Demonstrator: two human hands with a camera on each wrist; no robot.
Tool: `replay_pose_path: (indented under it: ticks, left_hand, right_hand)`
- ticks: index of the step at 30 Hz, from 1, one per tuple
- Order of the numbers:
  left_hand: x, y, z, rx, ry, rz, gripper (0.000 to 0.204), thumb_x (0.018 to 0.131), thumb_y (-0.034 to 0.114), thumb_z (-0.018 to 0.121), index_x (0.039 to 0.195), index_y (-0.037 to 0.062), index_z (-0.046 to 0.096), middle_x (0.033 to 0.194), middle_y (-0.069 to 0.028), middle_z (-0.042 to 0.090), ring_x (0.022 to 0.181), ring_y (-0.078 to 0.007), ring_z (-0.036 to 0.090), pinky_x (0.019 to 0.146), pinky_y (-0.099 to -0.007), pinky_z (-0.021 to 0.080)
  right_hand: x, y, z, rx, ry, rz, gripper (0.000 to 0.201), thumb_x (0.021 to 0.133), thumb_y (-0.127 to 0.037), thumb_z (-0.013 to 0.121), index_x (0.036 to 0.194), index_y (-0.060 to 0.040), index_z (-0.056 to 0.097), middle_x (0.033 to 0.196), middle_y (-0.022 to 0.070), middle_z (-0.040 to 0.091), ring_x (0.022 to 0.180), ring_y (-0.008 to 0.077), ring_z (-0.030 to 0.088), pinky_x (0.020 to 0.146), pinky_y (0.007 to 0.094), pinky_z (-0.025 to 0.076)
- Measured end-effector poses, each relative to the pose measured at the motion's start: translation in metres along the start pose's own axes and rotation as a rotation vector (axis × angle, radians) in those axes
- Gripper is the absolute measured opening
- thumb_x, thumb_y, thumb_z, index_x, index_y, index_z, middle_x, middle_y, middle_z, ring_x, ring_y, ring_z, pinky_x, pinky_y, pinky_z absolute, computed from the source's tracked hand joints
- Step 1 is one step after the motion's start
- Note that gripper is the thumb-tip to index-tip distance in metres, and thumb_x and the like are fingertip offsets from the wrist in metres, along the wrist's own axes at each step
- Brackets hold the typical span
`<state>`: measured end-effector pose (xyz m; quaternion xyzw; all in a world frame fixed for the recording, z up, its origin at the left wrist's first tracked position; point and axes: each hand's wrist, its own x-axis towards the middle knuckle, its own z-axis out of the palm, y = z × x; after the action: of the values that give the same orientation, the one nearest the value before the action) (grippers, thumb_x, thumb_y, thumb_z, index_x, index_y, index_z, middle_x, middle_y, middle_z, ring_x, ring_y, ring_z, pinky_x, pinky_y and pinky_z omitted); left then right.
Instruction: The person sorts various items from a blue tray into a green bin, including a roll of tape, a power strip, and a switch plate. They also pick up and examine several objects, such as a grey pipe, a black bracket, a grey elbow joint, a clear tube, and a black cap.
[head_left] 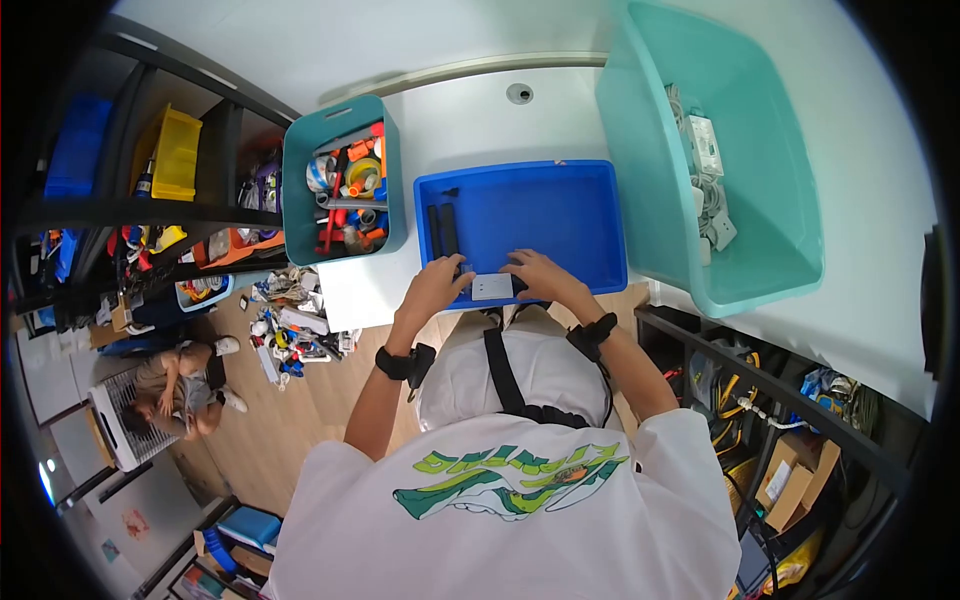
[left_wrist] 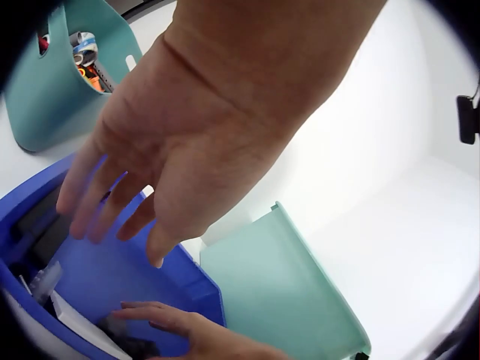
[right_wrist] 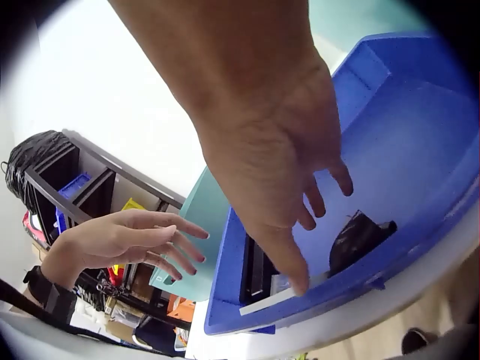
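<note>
My left hand (head_left: 437, 285) hovers over the front left of a shallow blue tray (head_left: 540, 205), fingers spread and loosely bent, nothing in them. My right hand (head_left: 548, 276) is over the tray's front right, fingers relaxed. A flat white rectangular piece (head_left: 492, 287) with small dark marks lies at the tray's front edge between the hands; in the right wrist view the right thumb overlaps its edge. Beside it sits a glossy black piece (right_wrist: 360, 241). A clear plastic piece (left_wrist: 46, 281) is near its left end. Long black bars (head_left: 449, 230) lie along the tray's left side.
A teal bin (head_left: 395, 220) of colourful tools and tape stands left of the tray. To the right is a large mint bin (head_left: 650, 200) with white power strips and cables. Shelves flank both sides. A person (head_left: 180, 390) sits at the lower left near a pile on the floor.
</note>
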<state>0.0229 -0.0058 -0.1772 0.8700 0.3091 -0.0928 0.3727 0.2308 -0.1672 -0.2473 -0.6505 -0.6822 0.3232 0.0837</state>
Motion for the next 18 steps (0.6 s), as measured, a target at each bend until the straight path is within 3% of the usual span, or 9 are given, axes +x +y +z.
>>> replay_pose_path:
  ticks: [1,6,7,10,14,17,18]
  left_hand:
    - [0.002,-0.003,0.004,0.009,-0.062,-0.048,0.045,0.096,0.035,0.066,0.124,-0.0002,0.064,0.109,-0.0234,0.071,0.101,-0.0346,0.07,0.086,-0.0424,0.054]
    - [0.017,-0.019,0.027,-0.046,-0.231,-0.173,0.044,0.094,0.036,0.066,0.122,0.0023,0.067,0.118,-0.024,0.069,0.11,-0.0376,0.067,0.087,-0.0456,0.055]
    - [0.021,-0.023,0.034,-0.004,-0.286,-0.197,0.044,0.093,0.037,0.067,0.122,0.0032,0.067,0.121,-0.0243,0.068,0.112,-0.0383,0.066,0.09,-0.0456,0.054]
    - [0.04,-0.051,0.076,0.045,-0.342,-0.149,0.046,0.09,0.038,0.07,0.122,0.0045,0.068,0.12,-0.0232,0.069,0.115,-0.0391,0.065,0.094,-0.0462,0.053]
    - [0.058,-0.069,0.103,0.013,-0.223,-0.208,0.048,0.086,0.037,0.076,0.122,0.0064,0.068,0.12,-0.0218,0.07,0.118,-0.0395,0.064,0.099,-0.0475,0.051]
    - [0.055,-0.058,0.093,-0.114,-0.148,-0.319,0.051,0.081,0.028,0.081,0.122,0.0005,0.067,0.114,-0.0216,0.072,0.105,-0.0344,0.071,0.089,-0.0442,0.057]
    - [0.05,-0.047,0.081,-0.306,-0.126,-0.408,0.052,0.08,0.024,0.083,0.12,-0.0037,0.066,0.109,-0.0214,0.073,0.094,-0.0311,0.074,0.08,-0.0408,0.059]
  right_hand:
    - [0.003,0.0,0.005,-0.002,-0.004,-0.004,0.063,0.077,-0.023,0.084,0.134,-0.0117,0.061,0.145,0.0204,0.052,0.134,0.0387,0.048,0.112,0.0498,0.041]
    - [0.014,-0.009,0.014,0.114,-0.108,0.016,0.064,0.086,-0.055,0.072,0.127,-0.0063,0.066,0.128,0.0212,0.063,0.127,0.0387,0.053,0.108,0.0489,0.042]
    - [0.016,-0.008,0.016,0.111,-0.108,0.016,0.064,0.086,-0.055,0.072,0.127,-0.0063,0.066,0.128,0.0212,0.063,0.127,0.0387,0.053,0.108,0.0489,0.042]
    - [0.024,-0.003,0.021,0.074,-0.162,0.013,0.072,0.084,-0.062,0.07,0.129,-0.0063,0.065,0.125,0.0218,0.065,0.125,0.0403,0.054,0.109,0.0499,0.04]
    - [0.04,0.002,0.022,0.111,-0.207,0.065,0.08,0.079,-0.061,0.076,0.134,-0.0063,0.06,0.128,0.0229,0.062,0.128,0.0423,0.051,0.11,0.0531,0.038]
    - [0.047,0.006,0.022,0.152,-0.225,0.11,0.088,0.073,-0.058,0.082,0.14,-0.0071,0.055,0.131,0.0238,0.06,0.13,0.0425,0.048,0.11,0.0543,0.037]
    - [0.048,0.009,0.021,0.196,-0.219,0.149,0.094,0.07,-0.056,0.085,0.143,-0.0077,0.051,0.132,0.0242,0.058,0.13,0.0423,0.048,0.11,0.0546,0.036]
